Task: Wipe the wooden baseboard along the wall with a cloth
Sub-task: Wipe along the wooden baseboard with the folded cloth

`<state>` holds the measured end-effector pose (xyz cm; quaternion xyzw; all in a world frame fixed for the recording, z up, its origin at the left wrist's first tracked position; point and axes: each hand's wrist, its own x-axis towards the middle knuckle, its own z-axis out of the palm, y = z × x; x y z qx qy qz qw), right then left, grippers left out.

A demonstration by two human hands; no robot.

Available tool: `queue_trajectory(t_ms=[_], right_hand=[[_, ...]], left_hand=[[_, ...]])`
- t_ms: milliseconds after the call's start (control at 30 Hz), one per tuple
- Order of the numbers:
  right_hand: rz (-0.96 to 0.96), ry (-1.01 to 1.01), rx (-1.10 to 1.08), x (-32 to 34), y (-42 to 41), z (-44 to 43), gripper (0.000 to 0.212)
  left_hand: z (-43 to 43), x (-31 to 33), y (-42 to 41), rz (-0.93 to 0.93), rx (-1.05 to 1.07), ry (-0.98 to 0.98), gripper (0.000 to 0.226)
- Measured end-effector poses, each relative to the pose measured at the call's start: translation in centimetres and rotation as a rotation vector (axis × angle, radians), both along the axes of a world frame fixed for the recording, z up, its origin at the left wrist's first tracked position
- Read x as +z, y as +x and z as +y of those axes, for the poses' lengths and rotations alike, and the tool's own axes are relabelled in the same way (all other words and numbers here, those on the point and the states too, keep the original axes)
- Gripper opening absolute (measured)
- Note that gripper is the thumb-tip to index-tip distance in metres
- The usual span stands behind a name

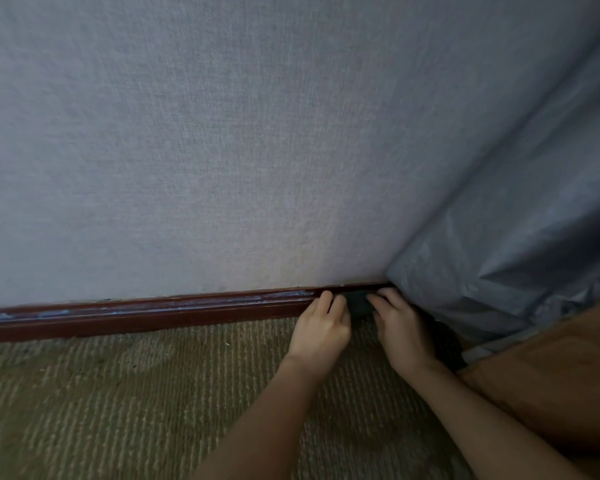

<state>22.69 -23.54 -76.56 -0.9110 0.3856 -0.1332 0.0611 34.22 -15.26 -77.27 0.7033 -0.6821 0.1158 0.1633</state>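
Observation:
A dark reddish-brown wooden baseboard point(146, 315) runs along the foot of the grey wall, with pale dusty streaks on its top ledge. At its right end a dark cloth point(358, 304) is pressed against the board. My left hand point(321, 329) grips the cloth's left side and my right hand point(400, 325) grips its right side, fingers curled over it. Most of the cloth is hidden between and under the hands.
Grey textured wall point(222, 150) rises above the baseboard. A grey-blue curtain point(499, 265) hangs down at the right, meeting the baseboard's end. Ribbed olive-beige carpet point(136, 403) covers the floor. A brown surface point(551, 375) sits at the lower right, close to my right forearm.

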Motion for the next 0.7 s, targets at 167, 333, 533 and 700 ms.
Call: queue_trajectory(t_ms=[167,333,533,700], right_hand=[[-0.058,-0.137,0.091,-0.3,0.8,1.1,0.040],[-0.115,-0.092,0.141,-0.7,2.3,3.6,0.047],[-0.127,-0.095,0.119,-0.5,3.9,3.7,0.038],[-0.125,-0.122,0.104,-0.5,3.4,3.2,0.038]], left_hand=[[1.6,-0.1,1.3,-0.026,0.023,-0.003,0.032],[4.5,-0.3,2.8,-0.046,0.064,-0.043,0.036],[4.4,0.2,4.2,-0.066,0.088,-0.073,0.033],[3.8,-0.2,3.7,-0.056,0.093,-0.091,0.032]])
